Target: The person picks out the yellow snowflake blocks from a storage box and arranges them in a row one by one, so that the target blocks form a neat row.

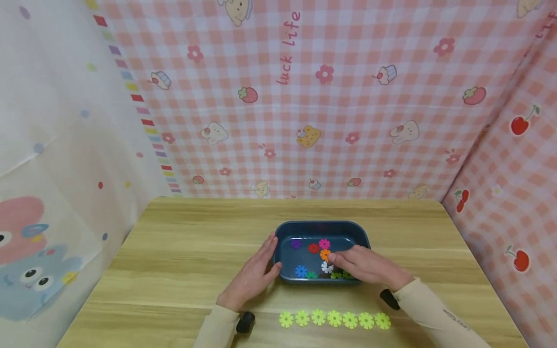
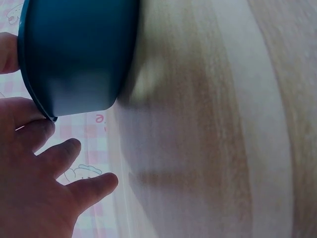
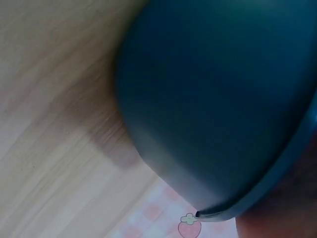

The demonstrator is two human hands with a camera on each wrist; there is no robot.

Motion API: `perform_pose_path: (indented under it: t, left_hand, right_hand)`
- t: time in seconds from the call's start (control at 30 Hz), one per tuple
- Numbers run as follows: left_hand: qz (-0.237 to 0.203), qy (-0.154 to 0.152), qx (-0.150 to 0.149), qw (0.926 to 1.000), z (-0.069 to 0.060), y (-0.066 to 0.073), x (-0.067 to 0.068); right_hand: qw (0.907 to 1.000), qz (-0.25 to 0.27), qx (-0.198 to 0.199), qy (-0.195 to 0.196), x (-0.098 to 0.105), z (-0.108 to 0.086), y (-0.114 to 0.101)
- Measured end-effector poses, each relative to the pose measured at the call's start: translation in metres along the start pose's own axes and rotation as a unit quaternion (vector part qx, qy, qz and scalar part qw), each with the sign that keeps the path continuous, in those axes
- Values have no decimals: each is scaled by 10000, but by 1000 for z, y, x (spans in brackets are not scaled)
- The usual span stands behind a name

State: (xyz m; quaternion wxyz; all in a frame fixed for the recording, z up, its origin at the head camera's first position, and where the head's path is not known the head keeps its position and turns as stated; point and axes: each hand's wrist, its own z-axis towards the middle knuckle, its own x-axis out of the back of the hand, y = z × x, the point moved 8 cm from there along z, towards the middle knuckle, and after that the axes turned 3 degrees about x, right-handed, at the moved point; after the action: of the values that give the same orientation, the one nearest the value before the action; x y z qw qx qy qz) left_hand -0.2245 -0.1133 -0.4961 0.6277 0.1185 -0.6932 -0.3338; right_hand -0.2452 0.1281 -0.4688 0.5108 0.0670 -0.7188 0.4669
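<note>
A dark blue rectangular bin stands on the wooden table, holding flower-shaped plastic discs. Inside lie a purple disc, a red disc, a pink disc, an orange disc, a white disc and a blue disc, besides green ones. My left hand rests against the bin's left side, fingers extended along its rim. Over the right side reaches my right hand, thumb beside the orange and white discs; its other fingertips are hidden. The right wrist view shows mostly the bin's outer wall.
In front of the bin, several yellow-green discs form a row along the table. Behind the table hangs a pink checked cloth, with more cloth at both sides. Each wrist wears a black device.
</note>
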Motion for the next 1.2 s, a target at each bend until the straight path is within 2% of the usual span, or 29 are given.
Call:
perform_pose_path:
  t: [0.2, 0.53, 0.8, 1.2]
  left_hand:
    - [13, -3, 55, 10000, -1, -1, 0]
    - [25, -21, 108, 9999, -1, 0, 0]
    - [30, -14, 121, 9999, 0, 0, 0]
    - [72, -30, 118, 9999, 1, 0, 0]
  right_hand:
    - [9988, 13, -378, -296, -7, -1, 3]
    - [9971, 230, -562, -460, -11, 6, 4]
    - [9999, 39, 109, -2, -5, 21, 6]
    - [9975, -689, -114, -84, -13, 31, 14]
